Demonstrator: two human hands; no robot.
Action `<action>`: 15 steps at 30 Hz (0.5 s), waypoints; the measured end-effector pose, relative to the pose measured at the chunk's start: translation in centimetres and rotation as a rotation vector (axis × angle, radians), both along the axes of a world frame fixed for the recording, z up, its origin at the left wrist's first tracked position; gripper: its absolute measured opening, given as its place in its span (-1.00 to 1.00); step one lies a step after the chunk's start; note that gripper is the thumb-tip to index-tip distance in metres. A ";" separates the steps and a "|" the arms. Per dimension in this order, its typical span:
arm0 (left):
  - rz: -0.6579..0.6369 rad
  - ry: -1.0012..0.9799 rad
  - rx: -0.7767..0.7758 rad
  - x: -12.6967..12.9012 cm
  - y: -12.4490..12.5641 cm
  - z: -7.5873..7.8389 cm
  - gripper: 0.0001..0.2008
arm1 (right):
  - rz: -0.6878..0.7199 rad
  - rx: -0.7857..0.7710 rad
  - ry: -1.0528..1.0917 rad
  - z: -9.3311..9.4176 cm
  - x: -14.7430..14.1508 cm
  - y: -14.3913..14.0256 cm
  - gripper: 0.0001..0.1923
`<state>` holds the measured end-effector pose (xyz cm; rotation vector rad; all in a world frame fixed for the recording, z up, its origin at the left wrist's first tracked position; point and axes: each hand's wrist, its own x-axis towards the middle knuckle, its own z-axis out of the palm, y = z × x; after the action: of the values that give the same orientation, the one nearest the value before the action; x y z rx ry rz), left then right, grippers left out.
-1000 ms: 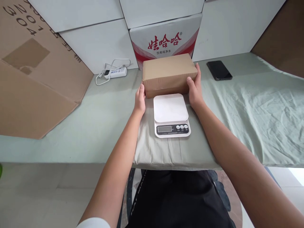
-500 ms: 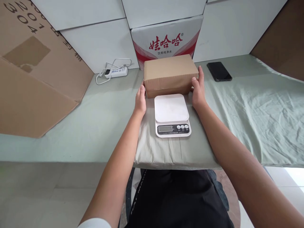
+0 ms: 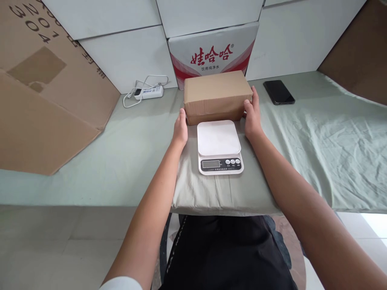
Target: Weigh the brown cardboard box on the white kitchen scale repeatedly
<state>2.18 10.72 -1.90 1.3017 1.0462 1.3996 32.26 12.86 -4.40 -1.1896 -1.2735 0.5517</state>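
A brown cardboard box (image 3: pixel 216 96) sits behind the scale, close to the printed carton at the back. My left hand (image 3: pixel 180 128) presses on its lower left corner, thumb up, with the other fingers mostly hidden. On the opposite side my right hand (image 3: pixel 252 114) grips the box's right end, its thumb on the front face. Between my forearms lies a white kitchen scale (image 3: pixel 219 147), its platform bare and its small display blank. Neither hand touches the scale.
Behind the box stands a white and red carton (image 3: pixel 211 52). A white power strip with a cable (image 3: pixel 149 92) lies back left, a black phone (image 3: pixel 278 92) back right. A large cardboard sheet (image 3: pixel 54 100) rises at the left. Green cloth (image 3: pixel 145 161) covers the table.
Both hands stay at the box's two ends, and box and scale keep their places. Only a very slight shift of the whole view shows.
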 end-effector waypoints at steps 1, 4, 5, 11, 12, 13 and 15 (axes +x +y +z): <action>-0.001 0.001 -0.003 0.0 0.1 -0.1 -0.02 | 0.001 -0.002 -0.002 0.0 0.0 0.0 0.01; -0.011 -0.020 -0.002 0.0 0.2 -0.2 -0.05 | 0.026 -0.007 -0.009 0.2 0.0 -0.2 0.06; -0.013 -0.025 -0.005 0.0 0.2 -0.3 -0.06 | 0.037 -0.006 -0.011 0.3 0.0 -0.3 0.06; -0.003 -0.045 -0.030 0.1 0.1 -0.3 -0.06 | 0.033 -0.001 0.005 0.8 -0.4 -0.9 0.01; -0.006 -0.051 -0.030 0.1 0.1 -0.3 -0.07 | 0.037 0.000 0.001 0.9 -0.4 -0.9 0.01; -0.008 -0.054 -0.028 0.1 0.1 -0.4 -0.07 | 0.044 0.002 -0.007 1.0 -0.5 -1.0 0.01; -0.009 -0.052 -0.027 0.1 0.1 -0.4 -0.07 | 0.059 0.011 -0.023 1.1 -0.6 -1.0 -0.02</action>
<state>2.29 10.82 -2.30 1.2423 1.0195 1.4002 31.66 11.83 -3.27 -1.1551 -1.3332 0.5742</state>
